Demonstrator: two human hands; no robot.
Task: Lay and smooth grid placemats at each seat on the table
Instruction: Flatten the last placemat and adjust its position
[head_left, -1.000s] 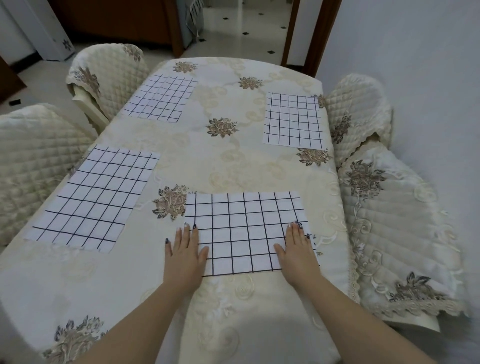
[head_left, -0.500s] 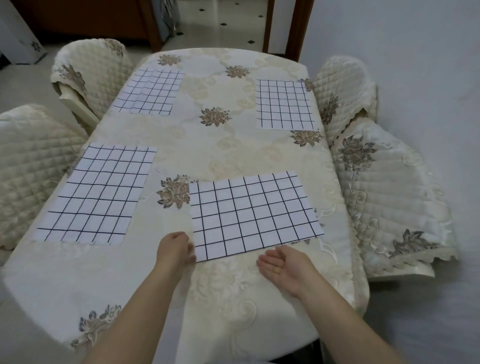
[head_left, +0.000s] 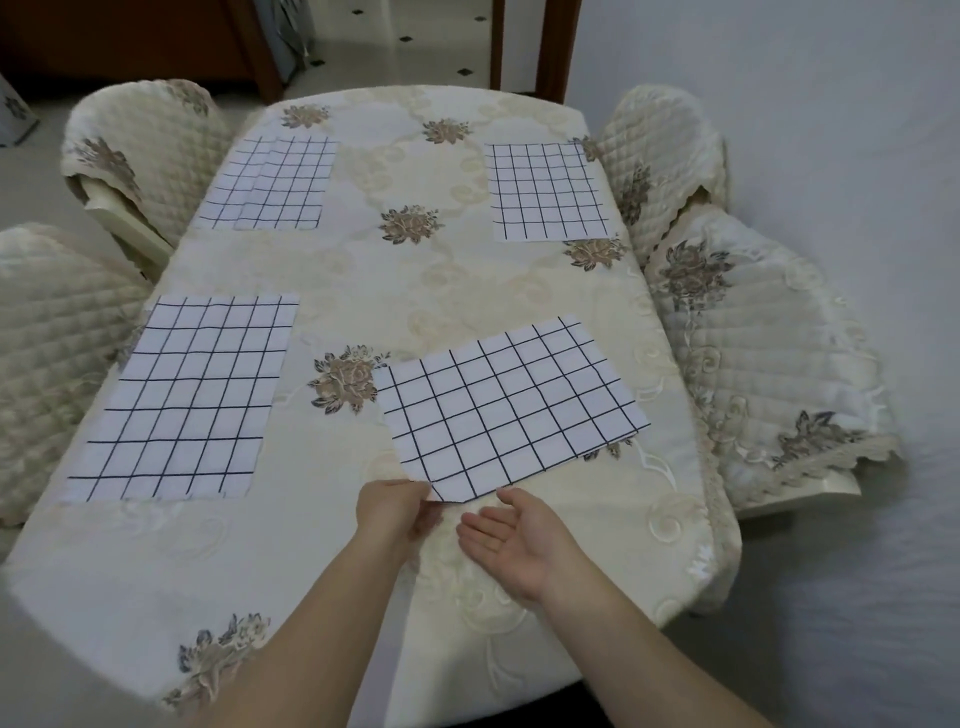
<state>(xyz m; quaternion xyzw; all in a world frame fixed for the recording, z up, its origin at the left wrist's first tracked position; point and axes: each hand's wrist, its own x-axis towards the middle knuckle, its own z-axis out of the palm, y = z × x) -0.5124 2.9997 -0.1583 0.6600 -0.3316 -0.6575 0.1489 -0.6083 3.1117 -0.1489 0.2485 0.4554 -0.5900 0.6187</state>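
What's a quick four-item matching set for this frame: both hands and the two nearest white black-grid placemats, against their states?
Things:
1. left hand
2. right hand
3. near-right white rectangular placemat with black grid
4. near-left white rectangular placemat with black grid

States:
A. lies flat, untouched
B. palm up, holds nothing
C. askew on the table, one corner held
D. pinches a placemat corner

Pairs: 1-D, 2-B, 3-C, 4-A
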